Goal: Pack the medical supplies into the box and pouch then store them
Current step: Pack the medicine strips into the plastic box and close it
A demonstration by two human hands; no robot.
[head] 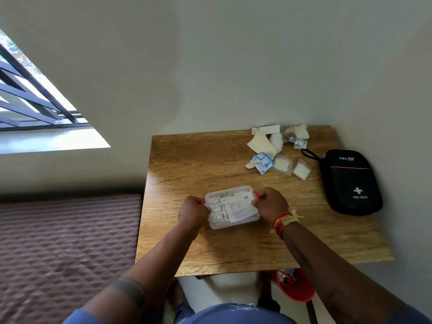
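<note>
A small clear plastic box [233, 206] with orange side clips lies in the middle of the wooden table [198, 160], its lid on and packets showing through it. My left hand [192, 212] grips its left end at the clip. My right hand [271, 203] grips its right end at the other clip. A black first aid pouch [350, 183] with a white cross lies zipped at the table's right side. Several loose supplies [278, 148], gauze pads, bandage rolls and blue-and-white sachets, are heaped at the far right corner.
The table stands in a corner, with walls behind it and to its right. A bed with a brown quilted cover [65, 242] lies to the left. An orange bucket [294, 288] sits on the floor under the table's near edge. A barred window [35, 101] is at upper left.
</note>
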